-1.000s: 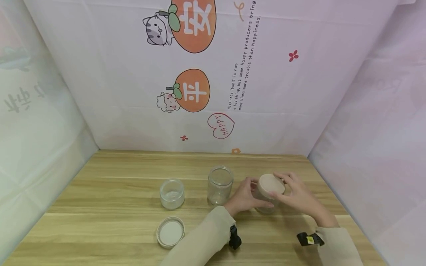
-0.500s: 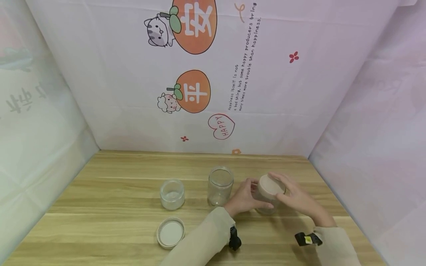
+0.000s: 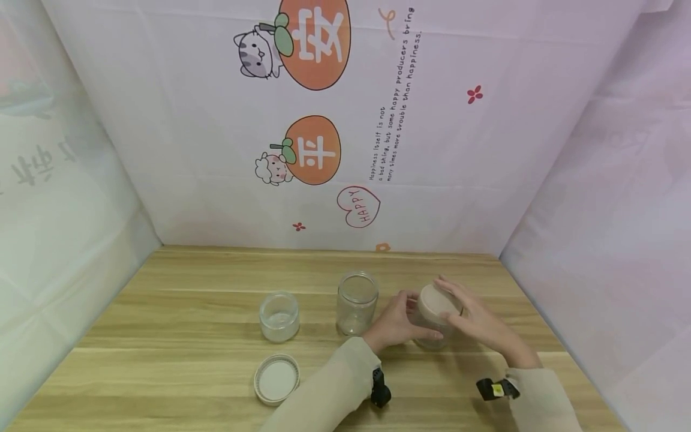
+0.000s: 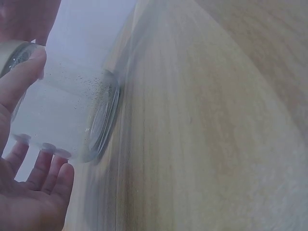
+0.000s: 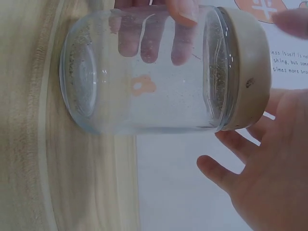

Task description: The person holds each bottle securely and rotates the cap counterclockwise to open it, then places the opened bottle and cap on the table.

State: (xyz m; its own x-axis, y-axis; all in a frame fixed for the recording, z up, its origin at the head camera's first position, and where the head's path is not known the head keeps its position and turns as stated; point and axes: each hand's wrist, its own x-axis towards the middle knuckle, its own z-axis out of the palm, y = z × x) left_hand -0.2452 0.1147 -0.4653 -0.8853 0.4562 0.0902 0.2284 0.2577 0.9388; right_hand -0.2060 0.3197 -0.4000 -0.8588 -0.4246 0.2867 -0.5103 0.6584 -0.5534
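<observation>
A clear glass jar [image 5: 168, 96] stands upright on the table at the right, with a beige lid [image 3: 437, 303] on its mouth. My left hand [image 3: 396, 324] grips the jar's body from the left, its thumb on the near side and fingers on the far side. Around the lid are the fingers and thumb of my right hand [image 3: 483, 324], which holds it from the right. In the right wrist view, the left fingers show through the glass. Small dark specks dot the inside of the jar near its base.
Left of my left hand stands a taller lidless glass jar [image 3: 357, 303]. Farther left is a short lidless glass jar [image 3: 279, 318], with a loose pale lid [image 3: 276, 379] lying nearer to me. Printed cloth walls [image 3: 432, 198] border the wooden table [image 3: 189, 336].
My right fingers and thumb have shifted slightly around the lid, and the right wrist has moved a little to the left. My left hand and the jar stay in place.
</observation>
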